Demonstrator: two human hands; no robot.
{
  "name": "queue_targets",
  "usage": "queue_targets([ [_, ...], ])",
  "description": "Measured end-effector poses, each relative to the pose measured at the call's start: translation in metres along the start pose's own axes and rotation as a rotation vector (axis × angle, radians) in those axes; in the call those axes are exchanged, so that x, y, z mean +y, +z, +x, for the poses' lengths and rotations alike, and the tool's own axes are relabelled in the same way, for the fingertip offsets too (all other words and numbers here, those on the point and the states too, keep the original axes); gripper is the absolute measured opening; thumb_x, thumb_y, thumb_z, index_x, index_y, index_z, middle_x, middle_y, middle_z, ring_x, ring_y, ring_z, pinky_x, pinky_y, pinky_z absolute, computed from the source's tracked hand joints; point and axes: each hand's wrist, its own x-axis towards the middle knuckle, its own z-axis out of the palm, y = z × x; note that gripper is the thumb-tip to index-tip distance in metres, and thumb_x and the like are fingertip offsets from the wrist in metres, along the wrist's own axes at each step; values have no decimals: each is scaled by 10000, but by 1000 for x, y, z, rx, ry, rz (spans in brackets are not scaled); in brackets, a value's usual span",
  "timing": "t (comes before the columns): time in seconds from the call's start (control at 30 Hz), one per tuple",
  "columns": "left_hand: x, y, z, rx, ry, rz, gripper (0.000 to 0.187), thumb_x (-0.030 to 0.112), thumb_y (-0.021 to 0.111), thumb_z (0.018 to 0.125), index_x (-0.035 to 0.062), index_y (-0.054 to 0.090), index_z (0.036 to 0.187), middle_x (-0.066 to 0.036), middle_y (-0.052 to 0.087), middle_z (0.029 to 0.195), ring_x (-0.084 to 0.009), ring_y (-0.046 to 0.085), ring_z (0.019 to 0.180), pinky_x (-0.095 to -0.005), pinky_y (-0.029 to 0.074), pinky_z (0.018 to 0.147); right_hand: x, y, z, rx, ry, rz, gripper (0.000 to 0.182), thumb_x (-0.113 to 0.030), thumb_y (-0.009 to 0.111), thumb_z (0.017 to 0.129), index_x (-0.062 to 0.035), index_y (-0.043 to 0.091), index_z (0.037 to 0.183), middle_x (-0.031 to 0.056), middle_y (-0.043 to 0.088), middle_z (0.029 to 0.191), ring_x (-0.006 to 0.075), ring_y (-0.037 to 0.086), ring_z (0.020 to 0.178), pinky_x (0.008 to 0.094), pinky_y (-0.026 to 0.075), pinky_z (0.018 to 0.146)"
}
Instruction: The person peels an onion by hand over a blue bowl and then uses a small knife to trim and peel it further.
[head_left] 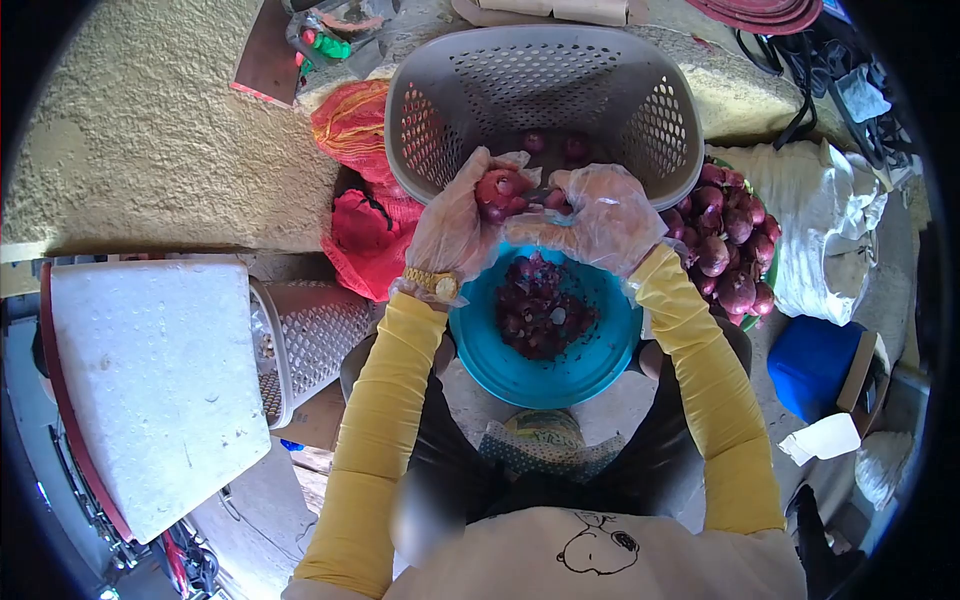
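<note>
Both hands wear thin clear plastic gloves. My left hand (pixel 455 225) is closed around a red onion (pixel 500 193), near the front rim of a grey perforated basket (pixel 545 45). To its right, my right hand (pixel 605 215) is curled with its fingers around a smaller red onion (pixel 557 201), partly hidden by the glove. Directly below them stands a turquoise basin (pixel 500 372), with dark onion skins (pixel 540 310) in its middle. Two red onions (pixel 575 147) lie at the bottom of the basket.
At the right, a heap of red onions (pixel 735 235) fills a green-rimmed container beside a white sack (pixel 820 225). A red mesh bag (pixel 375 225) lies left of the basket. Further left are a white foam box (pixel 155 380) and another perforated basket (pixel 320 335).
</note>
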Motion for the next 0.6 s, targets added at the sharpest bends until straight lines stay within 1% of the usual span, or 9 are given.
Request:
queue_targets([
  [0.13, 3, -8, 3, -105, -81, -16, 434, 315, 525, 1090, -93, 611, 1209, -198, 689, 1130, -279, 711, 1004, -398, 651, 854, 4, 5, -1, -11, 3, 50, 719, -718, 773, 746, -19, 728, 907, 149, 705, 756, 384, 684, 747, 466, 531, 710],
  [0.2, 2, -4, 0, -113, -101, 30, 437, 327, 534, 1086, -76, 601, 1239, -191, 684, 1132, -276, 702, 1004, -416, 650, 840, 3, 1, -2, -75, 1, 15, 657, -723, 690, 821, -89, 736, 986, 137, 738, 886, 385, 697, 881, 473, 547, 804],
  [0.23, 2, -5, 0, -112, -101, 30, 437, 327, 534, 1086, -76, 601, 1239, -191, 684, 1132, -276, 702, 1004, -416, 650, 840, 1, -1, -3, -76, 1, 15, 657, -723, 690, 821, -89, 736, 986, 137, 738, 886, 385, 697, 881, 473, 547, 804],
  [0.3, 2, -6, 0, -116, -98, -52, 438, 343, 538, 1083, -55, 590, 1257, -192, 669, 1154, -290, 688, 1019, -450, 637, 859, -2, -5, -3, -172, -208, 46, 638, -707, 677, 845, -73, 743, 875, 148, 726, 831, 383, 697, 826, 466, 548, 762],
  [0.33, 3, -6, 1, -116, -97, -52, 438, 343, 538, 1083, -55, 590, 1257, -192, 669, 1154, -290, 688, 1019, -450, 637, 859, -4, -4, -3, -173, -209, 47, 638, -707, 677, 845, -73, 743, 875, 148, 726, 831, 383, 697, 826, 466, 548, 762],
  [0.4, 9, -8, 1, -94, 61, 95, 430, 353, 543, 1080, -32, 584, 1267, -187, 654, 1176, -313, 673, 1055, -488, 616, 906, -8, 0, -3, -355, -213, 54, 662, -707, 678, 844, -54, 721, 743, 155, 702, 752, 389, 687, 757, 468, 542, 731],
  [0.5, 14, -11, 0, -24, 52, 78, 409, 344, 548, 1079, -27, 593, 1245, -181, 647, 1189, -324, 669, 1062, -491, 601, 934, -4, 5, -4, -346, -158, 198, 675, -707, 681, 837, -50, 699, 682, 159, 676, 692, 401, 671, 708, 485, 531, 718],
  [0.53, 13, -10, 0, -25, 53, 77, 409, 344, 548, 1079, -27, 593, 1245, -181, 647, 1189, -324, 669, 1062, -491, 601, 934, -4, 6, -5, -346, -159, 197, 675, -707, 681, 837, -50, 699, 682, 159, 676, 692, 401, 671, 708, 485, 531, 718],
  [0.6, 11, -8, -2, -66, 52, 50, 390, 337, 549, 1079, -20, 602, 1228, -164, 656, 1165, -308, 671, 1049, -482, 605, 925, -6, 7, -7, -235, -189, 97, 687, -740, 701, 790, -58, 699, 710, 161, 679, 720, 397, 677, 737, 481, 525, 716],
])
